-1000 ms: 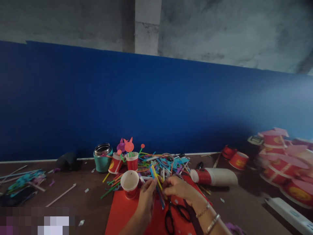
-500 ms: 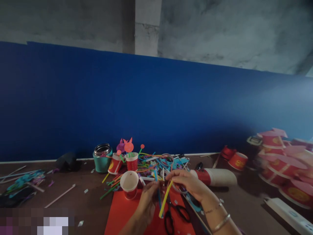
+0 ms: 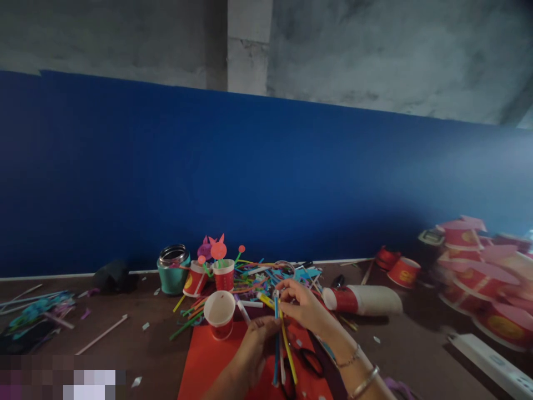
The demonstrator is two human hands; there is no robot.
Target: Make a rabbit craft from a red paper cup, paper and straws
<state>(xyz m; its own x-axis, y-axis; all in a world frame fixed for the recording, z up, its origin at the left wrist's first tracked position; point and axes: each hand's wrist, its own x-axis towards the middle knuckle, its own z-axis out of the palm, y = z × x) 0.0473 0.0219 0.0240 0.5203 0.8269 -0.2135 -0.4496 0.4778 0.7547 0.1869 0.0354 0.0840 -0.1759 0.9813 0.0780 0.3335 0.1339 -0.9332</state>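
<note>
My left hand (image 3: 257, 340) is closed on a small bundle of straws above the red sheet. The bundle has a blue straw (image 3: 276, 350), a yellow straw (image 3: 288, 350) and a pale one between them, held side by side, lower ends towards me. My right hand (image 3: 303, 305) is closed at their upper ends, fingertips pinched at the top of the blue straw. Black-handled scissors (image 3: 311, 362) lie under the straws on the red sheet (image 3: 208, 361), partly hidden. A red and white paper cup (image 3: 220, 316) stands left of my hands.
Behind lie a heap of coloured straws and scraps (image 3: 254, 278), cups with cut-out figures (image 3: 225, 275) and a teal jar (image 3: 174, 272). To the right are a lying stack of cups (image 3: 366, 300), a white power strip (image 3: 491, 361) and piled red cups with pink tops (image 3: 491, 278).
The yellow straw has swung from slanting down to the left to lying beside the blue one. My right hand has moved slightly left, its fingers now at the straws' tops.
</note>
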